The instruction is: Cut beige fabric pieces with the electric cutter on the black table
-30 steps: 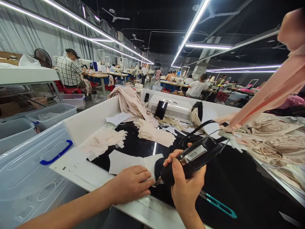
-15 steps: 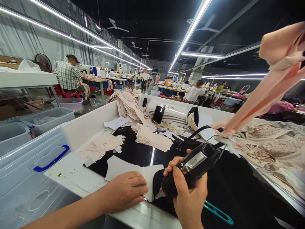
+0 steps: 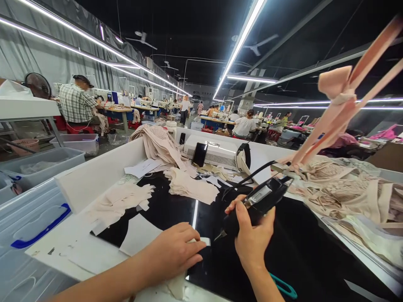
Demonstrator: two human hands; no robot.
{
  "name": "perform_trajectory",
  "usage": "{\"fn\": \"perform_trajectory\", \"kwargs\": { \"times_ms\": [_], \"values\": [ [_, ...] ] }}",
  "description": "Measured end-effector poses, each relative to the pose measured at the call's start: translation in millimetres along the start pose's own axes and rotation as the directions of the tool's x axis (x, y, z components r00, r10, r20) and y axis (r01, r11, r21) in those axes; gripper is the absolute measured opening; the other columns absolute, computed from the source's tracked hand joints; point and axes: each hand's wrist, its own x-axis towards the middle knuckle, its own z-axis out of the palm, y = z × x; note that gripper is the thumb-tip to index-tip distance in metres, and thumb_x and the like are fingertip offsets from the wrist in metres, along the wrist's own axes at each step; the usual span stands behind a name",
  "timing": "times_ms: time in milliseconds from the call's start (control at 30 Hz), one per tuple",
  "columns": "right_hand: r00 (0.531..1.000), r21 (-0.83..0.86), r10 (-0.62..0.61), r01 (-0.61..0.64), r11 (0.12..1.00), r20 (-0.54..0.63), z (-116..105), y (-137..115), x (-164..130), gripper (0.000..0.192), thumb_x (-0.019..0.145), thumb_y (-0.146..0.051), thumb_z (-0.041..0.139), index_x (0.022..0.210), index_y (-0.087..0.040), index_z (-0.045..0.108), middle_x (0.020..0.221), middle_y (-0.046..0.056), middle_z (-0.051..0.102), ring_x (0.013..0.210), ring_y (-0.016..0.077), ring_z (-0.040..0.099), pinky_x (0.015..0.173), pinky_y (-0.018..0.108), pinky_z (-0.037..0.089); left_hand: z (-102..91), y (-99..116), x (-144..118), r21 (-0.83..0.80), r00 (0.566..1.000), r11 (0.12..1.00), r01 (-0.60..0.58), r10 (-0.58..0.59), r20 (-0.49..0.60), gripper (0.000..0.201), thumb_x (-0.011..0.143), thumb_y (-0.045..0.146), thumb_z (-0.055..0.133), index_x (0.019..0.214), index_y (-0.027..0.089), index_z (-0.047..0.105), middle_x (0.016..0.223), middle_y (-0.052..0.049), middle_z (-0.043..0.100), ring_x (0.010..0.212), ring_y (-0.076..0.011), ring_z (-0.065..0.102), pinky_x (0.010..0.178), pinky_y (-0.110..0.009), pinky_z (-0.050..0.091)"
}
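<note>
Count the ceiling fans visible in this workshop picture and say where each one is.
4, maybe more in the dark. One fan hangs upper left, a smaller one below it, a third right of the long light, and a faint one farther right.

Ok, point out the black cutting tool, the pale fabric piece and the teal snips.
black cutting tool [image 3: 255, 205], head view, mid-body.
pale fabric piece [image 3: 138, 234], head view, flat centre.
teal snips [image 3: 283, 287], head view, handle loop.
</note>
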Motion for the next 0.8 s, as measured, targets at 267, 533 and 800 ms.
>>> {"fn": "perform_trajectory", "kwargs": {
  "times_ms": [267, 533, 800],
  "values": [
    [1.000, 0.002, -0.013, 0.013, 1.000, 0.013, 1.3, 8.3, -2.7, 0.029, 0.085, -0.030, 0.081, 0.102, -0.025, 0.057, 0.082, -0.003, 0.069, 0.060, 0.0159, 0.064, 0.061, 0.034, 0.055, 21.3, -3.1, 12.7, 0.147, 0.997, 0.989, 0.001, -0.013, 0.079, 0.018, 0.096, 0.030, 0.076, 0.104, 0.018, 0.065, 0.096, -0.002, 0.065, 0.090, -0.0216, 0.063, 0.090, -0.035, 0.055],
    [1.000, 0.012, 0.003, -0.003, 1.000, 0.023, 3.5, 9.1, -5.9, 0.033, 0.085, -0.030, 0.080, 0.109, -0.024, 0.057, 0.082, -0.003, 0.069, 0.061, 0.0156, 0.064, 0.062, 0.034, 0.056, 25.2, -3.0, 3.6, 0.101, 1.000, 0.995, 0.023, -0.024, 0.005, 0.021, 0.098, 0.027, 0.072, 0.116, 0.019, 0.064, 0.099, -0.002, 0.067, 0.091, -0.0201, 0.065, 0.098, -0.038, 0.052],
    [0.999, 0.016, 0.001, -0.001, 1.000, 0.032, 7.3, 11.7, -6.5, 0.036, 0.085, -0.032, 0.080, 0.109, -0.024, 0.056, 0.082, -0.004, 0.069, 0.060, 0.0145, 0.064, 0.063, 0.033, 0.056, 25.9, -2.5, 3.4, 0.118, 1.000, 0.993, 0.016, -0.018, 0.015, 0.020, 0.099, 0.026, 0.072, 0.116, 0.018, 0.064, 0.099, -0.002, 0.068, 0.090, -0.0185, 0.067, 0.100, -0.038, 0.052]
  ]
}}
